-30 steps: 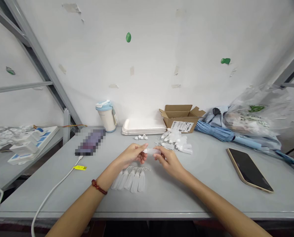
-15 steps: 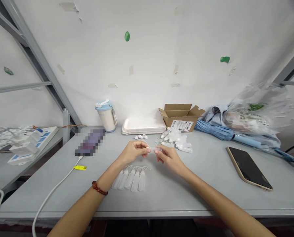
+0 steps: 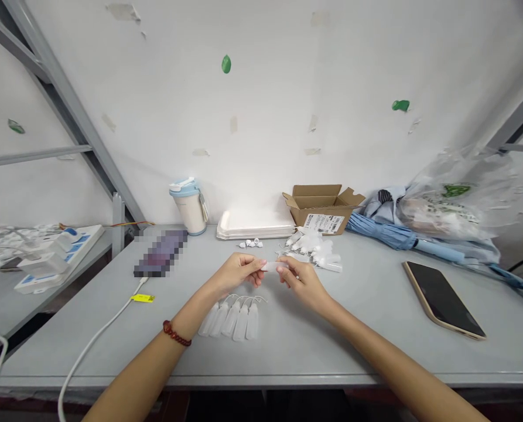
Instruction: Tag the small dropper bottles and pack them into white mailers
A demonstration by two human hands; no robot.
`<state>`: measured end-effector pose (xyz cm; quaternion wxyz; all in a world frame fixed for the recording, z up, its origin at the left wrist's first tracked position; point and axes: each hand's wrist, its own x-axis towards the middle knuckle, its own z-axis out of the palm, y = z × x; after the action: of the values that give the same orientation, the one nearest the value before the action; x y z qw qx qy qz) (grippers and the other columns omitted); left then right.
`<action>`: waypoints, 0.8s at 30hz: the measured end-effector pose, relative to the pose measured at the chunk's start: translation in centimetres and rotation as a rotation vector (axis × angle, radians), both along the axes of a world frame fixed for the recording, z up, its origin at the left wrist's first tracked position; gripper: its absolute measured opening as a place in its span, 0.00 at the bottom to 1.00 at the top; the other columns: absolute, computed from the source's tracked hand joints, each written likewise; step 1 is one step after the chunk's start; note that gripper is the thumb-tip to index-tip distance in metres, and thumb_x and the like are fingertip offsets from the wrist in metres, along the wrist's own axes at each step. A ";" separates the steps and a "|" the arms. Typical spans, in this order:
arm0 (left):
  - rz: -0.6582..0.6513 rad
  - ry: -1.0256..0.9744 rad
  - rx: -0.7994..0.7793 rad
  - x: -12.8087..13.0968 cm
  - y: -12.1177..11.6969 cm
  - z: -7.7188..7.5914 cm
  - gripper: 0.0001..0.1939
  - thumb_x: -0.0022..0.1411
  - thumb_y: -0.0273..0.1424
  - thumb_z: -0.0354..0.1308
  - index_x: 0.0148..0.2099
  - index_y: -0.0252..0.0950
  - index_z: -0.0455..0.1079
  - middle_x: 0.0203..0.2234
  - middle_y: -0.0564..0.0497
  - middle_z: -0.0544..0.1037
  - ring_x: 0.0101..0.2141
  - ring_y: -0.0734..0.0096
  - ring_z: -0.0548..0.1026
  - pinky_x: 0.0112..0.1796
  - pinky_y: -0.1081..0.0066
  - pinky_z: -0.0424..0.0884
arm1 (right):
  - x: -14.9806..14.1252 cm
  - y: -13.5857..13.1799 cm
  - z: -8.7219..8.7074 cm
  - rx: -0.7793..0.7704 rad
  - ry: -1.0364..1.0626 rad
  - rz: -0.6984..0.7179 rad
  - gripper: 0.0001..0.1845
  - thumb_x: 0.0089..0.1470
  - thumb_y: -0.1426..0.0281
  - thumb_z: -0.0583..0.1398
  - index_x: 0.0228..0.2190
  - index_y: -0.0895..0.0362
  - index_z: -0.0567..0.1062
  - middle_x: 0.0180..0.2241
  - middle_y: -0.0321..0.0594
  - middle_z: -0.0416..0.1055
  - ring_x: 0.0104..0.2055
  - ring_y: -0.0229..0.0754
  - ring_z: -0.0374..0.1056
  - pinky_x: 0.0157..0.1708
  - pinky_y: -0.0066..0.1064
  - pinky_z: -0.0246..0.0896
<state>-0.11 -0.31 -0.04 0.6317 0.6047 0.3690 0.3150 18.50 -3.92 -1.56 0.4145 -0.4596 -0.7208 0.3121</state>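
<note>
Both hands meet above the middle of the grey table [image 3: 353,346]. My left hand [image 3: 237,274] pinches one end of a small translucent plastic bottle [image 3: 270,266], and my right hand [image 3: 303,282] pinches the other end. The bottle lies level between the fingertips. Just below the hands, a row of several small capped bottles [image 3: 235,319] lies side by side on the table. Beyond the hands is a loose pile of more small bottles [image 3: 316,251], and a few white caps [image 3: 251,244] sit to its left.
An open cardboard box [image 3: 320,208], a stack of white trays [image 3: 253,226] and a blue-lidded cup [image 3: 188,206] stand along the wall. A phone [image 3: 443,300] lies at the right, near a folded blue umbrella [image 3: 402,237] and a plastic bag [image 3: 458,199]. A white cable [image 3: 96,340] runs at the left.
The hands have stayed together on the small bottle, with only slight shifts of the fingers at its ends. Nothing else on the table has moved.
</note>
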 end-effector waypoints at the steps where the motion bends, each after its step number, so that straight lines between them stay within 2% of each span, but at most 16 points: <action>1: -0.006 0.009 0.011 0.0 0.0 0.0 0.18 0.53 0.42 0.59 0.25 0.30 0.69 0.21 0.51 0.72 0.21 0.75 0.70 0.26 0.72 0.67 | 0.0 0.1 -0.1 0.000 0.003 -0.003 0.13 0.58 0.63 0.51 0.31 0.57 0.69 0.19 0.32 0.61 0.21 0.35 0.57 0.25 0.27 0.51; 7: 0.001 0.092 0.142 0.2 -0.2 0.1 0.15 0.53 0.40 0.60 0.27 0.31 0.71 0.21 0.52 0.73 0.23 0.74 0.71 0.29 0.72 0.67 | 0.4 0.6 -0.5 -0.036 0.030 0.000 0.17 0.58 0.60 0.49 0.25 0.57 0.66 0.17 0.30 0.55 0.20 0.34 0.53 0.24 0.27 0.49; 14: 0.044 0.189 0.285 0.3 -0.5 0.2 0.10 0.52 0.35 0.59 0.32 0.32 0.72 0.27 0.51 0.74 0.31 0.71 0.70 0.35 0.71 0.67 | 0.4 0.7 -0.6 -0.089 0.071 -0.009 0.17 0.57 0.58 0.50 0.25 0.57 0.67 0.17 0.29 0.54 0.20 0.34 0.51 0.22 0.27 0.47; 20: 0.091 0.206 0.406 0.5 -0.7 0.4 0.09 0.51 0.34 0.60 0.32 0.33 0.70 0.29 0.52 0.73 0.33 0.70 0.70 0.39 0.70 0.66 | 0.3 1.1 -0.7 -0.139 0.106 -0.006 0.23 0.56 0.55 0.49 0.17 0.54 0.56 0.14 0.29 0.53 0.17 0.33 0.50 0.20 0.27 0.47; 24: 0.060 0.236 0.366 0.5 -0.8 0.6 0.12 0.55 0.39 0.56 0.33 0.34 0.70 0.29 0.51 0.74 0.32 0.70 0.70 0.35 0.72 0.66 | 0.3 1.0 -0.6 -0.122 0.124 0.012 0.23 0.58 0.55 0.47 0.17 0.54 0.55 0.14 0.29 0.53 0.18 0.33 0.51 0.21 0.27 0.49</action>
<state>0.35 -1.08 0.57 0.4542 0.7307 0.3947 0.3224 18.78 -2.87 -2.19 0.4275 -0.4594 -0.6763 0.3857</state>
